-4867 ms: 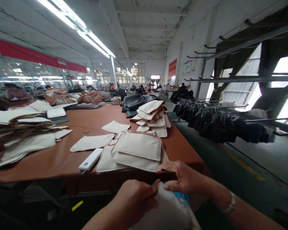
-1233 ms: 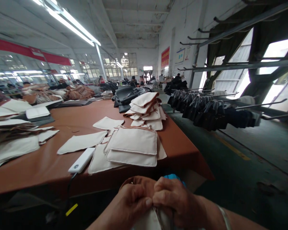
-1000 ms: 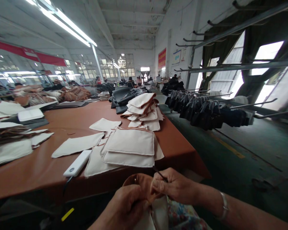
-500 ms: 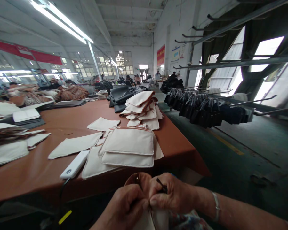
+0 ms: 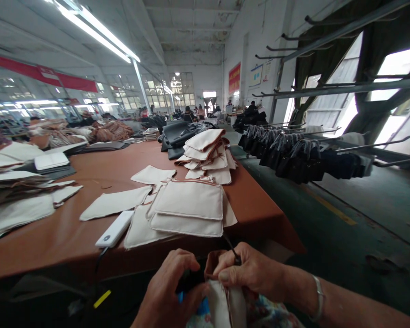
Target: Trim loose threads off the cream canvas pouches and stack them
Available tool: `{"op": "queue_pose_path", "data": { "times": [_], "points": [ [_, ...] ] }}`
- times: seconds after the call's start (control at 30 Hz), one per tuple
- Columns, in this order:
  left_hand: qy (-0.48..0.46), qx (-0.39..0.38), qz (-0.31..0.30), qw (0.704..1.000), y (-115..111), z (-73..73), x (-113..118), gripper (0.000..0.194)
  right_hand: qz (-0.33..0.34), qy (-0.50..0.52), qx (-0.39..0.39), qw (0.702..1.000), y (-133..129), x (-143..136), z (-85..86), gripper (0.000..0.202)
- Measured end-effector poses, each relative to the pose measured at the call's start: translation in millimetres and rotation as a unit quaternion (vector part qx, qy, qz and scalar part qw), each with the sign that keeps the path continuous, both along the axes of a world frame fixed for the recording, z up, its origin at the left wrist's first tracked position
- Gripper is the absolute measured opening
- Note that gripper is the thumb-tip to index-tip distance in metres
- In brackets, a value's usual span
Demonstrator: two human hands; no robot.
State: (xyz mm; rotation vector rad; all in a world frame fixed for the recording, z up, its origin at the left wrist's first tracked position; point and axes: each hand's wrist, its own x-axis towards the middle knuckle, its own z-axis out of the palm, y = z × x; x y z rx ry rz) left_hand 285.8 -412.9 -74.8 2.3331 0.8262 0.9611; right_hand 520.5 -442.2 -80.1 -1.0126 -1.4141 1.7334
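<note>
Low in front of me, my right hand (image 5: 251, 272) pinches the top of a cream fabric piece (image 5: 219, 301) with brown leather at its upper end. A thin dark tool (image 5: 231, 245) also sticks up out of that hand; its kind cannot be made out. My left hand (image 5: 177, 284) is just to the left, thumb and fingers curved apart with nothing between them. Its thumb tip is close to the cream piece; whether they touch is unclear. Beyond the hands, flat cream pouches (image 5: 190, 200) lie layered at the table's near edge.
The brown-covered table (image 5: 99, 175) carries a white power bank (image 5: 115, 229) with a cable, a folded cream stack (image 5: 208, 157), black pieces (image 5: 174, 134) and more cream pieces (image 5: 23, 214) at left. A rack hung with black bags (image 5: 290, 157) stands right. People work far off.
My left hand has let go of the piece and moved left, its fingers spreading. The right hand keeps its pinch, and the dark tool points higher. The view has shifted slightly left.
</note>
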Motion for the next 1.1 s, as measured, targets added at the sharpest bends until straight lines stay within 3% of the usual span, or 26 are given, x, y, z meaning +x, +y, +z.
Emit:
{"op": "queue_pose_path", "data": {
  "times": [0.1,0.23,0.53,0.7,0.83,0.97,1.1],
  "points": [
    [0.017,0.123,-0.002,0.992,-6.1,0.5,-2.0,0.014,0.002,-0.006,-0.002,1.000,-2.2,0.6,-2.3,0.038],
    [0.041,0.204,-0.036,0.977,-9.0,-6.7,1.7,0.019,0.010,-0.016,0.004,1.000,-2.9,1.3,-3.1,0.041],
    [0.120,0.269,-0.023,0.955,-7.1,-16.1,12.2,0.014,0.002,-0.033,0.001,0.999,-4.8,5.3,-11.6,0.038],
    [0.194,0.263,-0.024,0.945,-6.1,-11.3,24.7,0.022,0.014,0.000,-0.013,1.000,-6.3,0.7,-1.6,0.037],
    [0.222,0.272,-0.019,0.936,-4.3,-6.6,31.9,0.022,0.029,0.034,0.023,0.999,-4.9,-2.0,3.6,0.036],
    [0.239,0.350,-0.013,0.906,-8.3,-7.4,26.7,0.022,0.014,-0.035,0.091,0.995,-0.7,3.0,-5.8,0.032],
    [0.227,0.395,-0.050,0.889,-14.9,-16.6,18.0,0.021,-0.017,-0.112,0.081,0.990,-0.4,8.8,-14.6,0.018]
  ]
}}
